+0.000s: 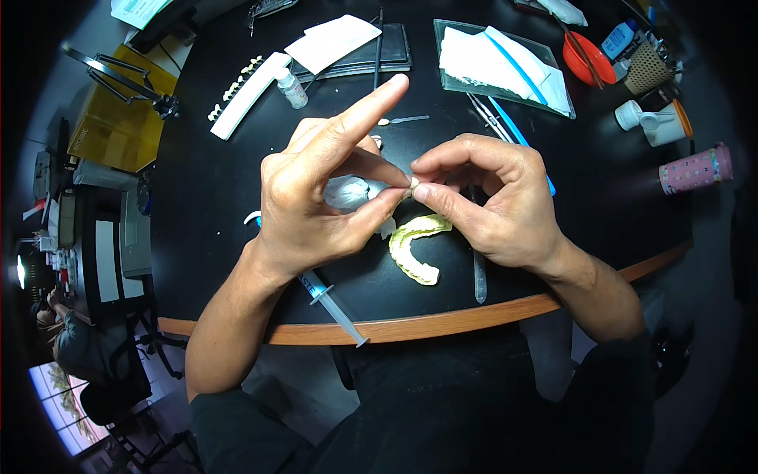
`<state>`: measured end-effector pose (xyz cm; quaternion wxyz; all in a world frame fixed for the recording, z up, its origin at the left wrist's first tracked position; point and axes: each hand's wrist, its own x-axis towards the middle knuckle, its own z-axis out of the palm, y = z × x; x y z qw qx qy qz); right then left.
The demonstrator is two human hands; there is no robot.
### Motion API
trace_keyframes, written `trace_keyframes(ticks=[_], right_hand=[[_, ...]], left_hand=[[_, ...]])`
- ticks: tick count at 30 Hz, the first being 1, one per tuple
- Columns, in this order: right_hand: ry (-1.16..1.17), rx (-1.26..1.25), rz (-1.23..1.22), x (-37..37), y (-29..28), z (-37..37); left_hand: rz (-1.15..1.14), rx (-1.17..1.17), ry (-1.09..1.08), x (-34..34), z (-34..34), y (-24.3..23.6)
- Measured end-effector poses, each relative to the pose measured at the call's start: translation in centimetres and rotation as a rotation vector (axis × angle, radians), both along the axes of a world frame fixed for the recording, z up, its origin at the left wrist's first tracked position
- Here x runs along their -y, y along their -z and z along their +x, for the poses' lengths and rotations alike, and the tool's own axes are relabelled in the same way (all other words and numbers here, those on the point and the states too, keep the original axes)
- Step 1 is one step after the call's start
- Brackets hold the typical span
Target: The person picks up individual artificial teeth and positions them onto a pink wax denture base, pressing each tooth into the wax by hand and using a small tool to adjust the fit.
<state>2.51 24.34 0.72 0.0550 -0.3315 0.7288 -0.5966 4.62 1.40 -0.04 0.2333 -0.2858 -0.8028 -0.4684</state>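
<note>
Fingertips of both hands meet above the black table. My left hand (pixel 312 186) pinches a tiny cream-coloured piece (pixel 414 182), like a dental crown, between thumb and a finger, while its index finger points up and away. On the piece's other side, the thumb and index finger of my right hand (pixel 505 201) are closed on it too. Just below lies a pale yellow dental arch model (pixel 404 251). A crumpled white wad (pixel 346 192) shows through the loop of my left fingers. Under my left wrist, a syringe (pixel 335 304) reaches over the table's wooden edge.
A metal spatula (pixel 479 280) lies by my right wrist. Farther off are a tooth shade guide (pixel 245 99), a small bottle (pixel 292 88), and a glass slab (pixel 444 77) with papers. A red bowl (pixel 575 57) and pink tumbler (pixel 695 168) stand right. Another person (pixel 79 344) sits far left.
</note>
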Motion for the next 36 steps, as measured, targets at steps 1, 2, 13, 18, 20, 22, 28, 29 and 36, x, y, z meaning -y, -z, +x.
trace_keyframes(ticks=[1, 2, 13, 18, 20, 22, 28, 29, 36], right_hand=[[-0.002, -0.027, 0.003, 0.0, 0.0, 0.0], [-0.003, -0.026, 0.002, 0.0, 0.0, 0.0], [-0.037, -0.058, -0.015, -0.1, 0.3, -0.3], [0.008, -0.029, -0.125, 0.4, 0.8, -0.1], [0.007, -0.009, -0.142, 0.4, 0.7, -0.1], [0.001, 0.016, -0.131, 0.4, 0.6, -0.2], [0.003, -0.042, -0.147, 0.3, 0.8, -0.4], [0.004, -0.042, -0.147, 0.3, 0.8, -0.4], [0.009, -0.069, -0.133, 0.4, 0.9, -0.4]], left_hand=[[-0.004, 0.000, -0.005, 0.0, 0.0, 0.0], [-0.004, 0.001, -0.006, 0.0, 0.0, 0.0], [-0.032, -0.032, 0.017, 0.1, -0.2, -0.1], [0.034, 0.147, 0.115, 0.3, 0.0, -0.7], [0.156, 0.311, 0.155, 0.2, 0.2, -0.9], [0.210, 0.369, 0.182, 0.2, 0.1, -0.6], [0.257, 0.481, 0.233, 0.1, 0.1, -1.0], [0.244, 0.481, 0.233, 0.2, 0.1, -1.1], [0.240, 0.479, 0.221, 0.1, 0.2, -1.1]])
